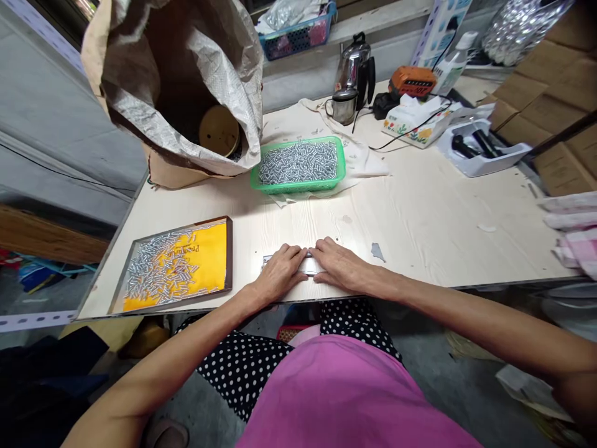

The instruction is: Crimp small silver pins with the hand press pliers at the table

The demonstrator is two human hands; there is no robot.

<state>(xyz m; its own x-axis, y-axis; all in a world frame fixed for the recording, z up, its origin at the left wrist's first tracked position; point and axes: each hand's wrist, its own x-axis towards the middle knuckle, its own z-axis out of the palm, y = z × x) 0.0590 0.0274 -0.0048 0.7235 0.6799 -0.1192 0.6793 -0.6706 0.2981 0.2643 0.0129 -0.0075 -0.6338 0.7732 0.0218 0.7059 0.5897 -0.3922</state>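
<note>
Near the front edge of the table, both hands are closed on a flat, silvery metal strip (308, 266) that lies on the wood. My left hand (282, 270) covers much of its left part, thumb on the near side and fingers on the far side. From the right, my right hand (338, 266) grips the strip's other end the same way and hides it. A short bright stretch shows between the two hands. To the left, a shallow tray (228, 255) with a yellow bottom holds many small metal pins (161, 267).
A green basket (342, 165) heaped with similar pins stands behind the hands. A large woven sack (186, 155) sits back left. A kettle (357, 65), metal mug (344, 107), tissue pack (415, 121) and white holder (485, 162) line the back right. A grey scrap (377, 251) lies right of my hands.
</note>
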